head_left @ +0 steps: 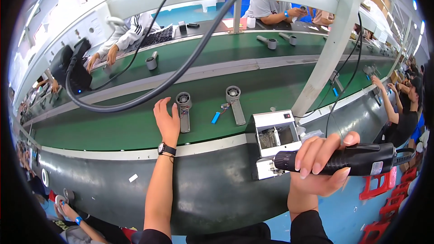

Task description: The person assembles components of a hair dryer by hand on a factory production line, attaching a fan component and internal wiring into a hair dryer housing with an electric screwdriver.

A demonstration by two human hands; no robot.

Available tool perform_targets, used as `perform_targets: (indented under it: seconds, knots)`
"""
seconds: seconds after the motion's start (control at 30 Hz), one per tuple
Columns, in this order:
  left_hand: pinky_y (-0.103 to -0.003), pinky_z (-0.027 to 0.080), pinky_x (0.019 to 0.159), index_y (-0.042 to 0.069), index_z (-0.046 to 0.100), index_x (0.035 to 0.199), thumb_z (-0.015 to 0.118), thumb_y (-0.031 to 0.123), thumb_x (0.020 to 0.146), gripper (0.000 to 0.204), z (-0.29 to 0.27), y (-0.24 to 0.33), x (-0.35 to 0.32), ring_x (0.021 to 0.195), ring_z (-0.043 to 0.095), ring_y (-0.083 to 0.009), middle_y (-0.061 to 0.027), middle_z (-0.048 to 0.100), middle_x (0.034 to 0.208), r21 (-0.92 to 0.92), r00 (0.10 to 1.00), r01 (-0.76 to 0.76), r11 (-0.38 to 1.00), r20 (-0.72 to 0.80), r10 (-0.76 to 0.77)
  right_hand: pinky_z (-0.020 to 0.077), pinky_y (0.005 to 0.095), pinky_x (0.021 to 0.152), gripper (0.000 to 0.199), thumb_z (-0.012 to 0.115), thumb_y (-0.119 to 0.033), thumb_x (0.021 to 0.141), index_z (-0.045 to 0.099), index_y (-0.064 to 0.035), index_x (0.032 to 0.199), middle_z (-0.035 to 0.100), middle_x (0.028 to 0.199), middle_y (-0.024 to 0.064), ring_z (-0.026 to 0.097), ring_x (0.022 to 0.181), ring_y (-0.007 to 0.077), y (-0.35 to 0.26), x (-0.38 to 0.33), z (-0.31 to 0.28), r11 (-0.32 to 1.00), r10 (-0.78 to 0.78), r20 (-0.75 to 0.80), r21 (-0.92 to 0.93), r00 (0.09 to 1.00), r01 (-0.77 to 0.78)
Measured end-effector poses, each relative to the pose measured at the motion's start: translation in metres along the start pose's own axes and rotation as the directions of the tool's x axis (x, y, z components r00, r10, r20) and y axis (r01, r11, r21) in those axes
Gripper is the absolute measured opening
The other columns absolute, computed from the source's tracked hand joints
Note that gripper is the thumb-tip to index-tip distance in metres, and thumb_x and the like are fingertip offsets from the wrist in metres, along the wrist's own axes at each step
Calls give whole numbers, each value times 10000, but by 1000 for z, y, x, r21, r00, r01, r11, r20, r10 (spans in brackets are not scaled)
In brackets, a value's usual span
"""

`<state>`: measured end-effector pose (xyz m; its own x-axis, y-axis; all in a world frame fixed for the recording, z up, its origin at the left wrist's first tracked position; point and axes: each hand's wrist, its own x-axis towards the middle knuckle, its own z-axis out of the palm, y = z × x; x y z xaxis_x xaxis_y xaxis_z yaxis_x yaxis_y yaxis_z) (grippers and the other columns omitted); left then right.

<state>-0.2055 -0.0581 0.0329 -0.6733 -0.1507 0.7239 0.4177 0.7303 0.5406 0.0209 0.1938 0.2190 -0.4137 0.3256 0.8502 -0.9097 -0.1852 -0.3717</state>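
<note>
My right hand [318, 165] is wrapped around a black electric screwdriver [368, 159], held level with its collar pointing left. The screwdriver's front end is at a box-shaped screw feeder [264, 119] with a white top and an open tray. My left hand [166, 116], fingers apart, reaches over the green belt beside a grey handheld fan [185, 119]; whether it touches the fan cannot be made out. Small wired parts show on that fan's handle. Right of it lies a second grey fan [237, 110], with a blue battery [216, 117] on wires next to it.
A green conveyor belt [108, 131] crosses in front of a dark worktable [217, 185]. A thick black cable [199, 49] loops overhead, and a white post [327, 52] rises behind the feeder. More fans lie on the far belt [208, 52]. Co-workers sit across and at both sides.
</note>
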Motion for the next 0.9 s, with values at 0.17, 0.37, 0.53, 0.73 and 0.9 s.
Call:
perform_targets:
  seconds: [0.17, 0.37, 0.53, 0.73, 0.9]
  knots:
    - [-418, 471, 942, 47, 645, 1089, 673, 140, 871, 238, 26, 51, -5, 1061, 605, -336, -148, 647, 1119, -308, 913, -129, 943, 335, 234, 457, 271, 435, 462, 607, -361, 965, 381, -53, 1224, 484, 652, 30, 500, 453, 136, -7, 3, -1, 998, 42, -7, 43, 999, -42]
    - [-399, 501, 888, 24, 654, 1118, 689, 289, 858, 373, 77, 79, -12, 1036, 630, -341, -160, 679, 1065, -191, 811, 38, 981, 580, 81, 488, 301, 440, 491, 716, -345, 902, 398, -105, 1187, 487, 607, 13, 520, 432, 159, -18, -7, 10, 956, 289, -62, 78, 955, -284]
    - [-365, 514, 789, -10, 705, 960, 710, 300, 800, 349, 83, 77, 0, 867, 678, -287, -143, 706, 852, -17, 582, 253, 967, 802, -138, 485, 331, 461, 498, 748, -343, 880, 393, -138, 1163, 504, 596, 8, 538, 449, 179, -22, -9, 7, 915, 396, -38, 104, 917, -390]
    - [-250, 468, 801, -41, 692, 915, 651, 233, 895, 278, 33, 85, -4, 868, 629, -112, -67, 698, 887, -311, 464, 724, 616, 880, -101, 476, 327, 481, 462, 715, -290, 894, 397, -105, 1172, 468, 597, 19, 500, 443, 162, -8, -6, 8, 823, 557, 3, 134, 830, -552]
    - [-273, 432, 896, -25, 657, 984, 537, 160, 1002, 221, -42, 127, -9, 983, 567, -105, -55, 655, 1062, -716, 814, 544, 438, 576, -71, 482, 317, 489, 358, 642, -95, 891, 433, -7, 1169, 523, 677, 62, 518, 467, 146, 44, -23, 11, 696, 717, 14, 46, 697, -717]
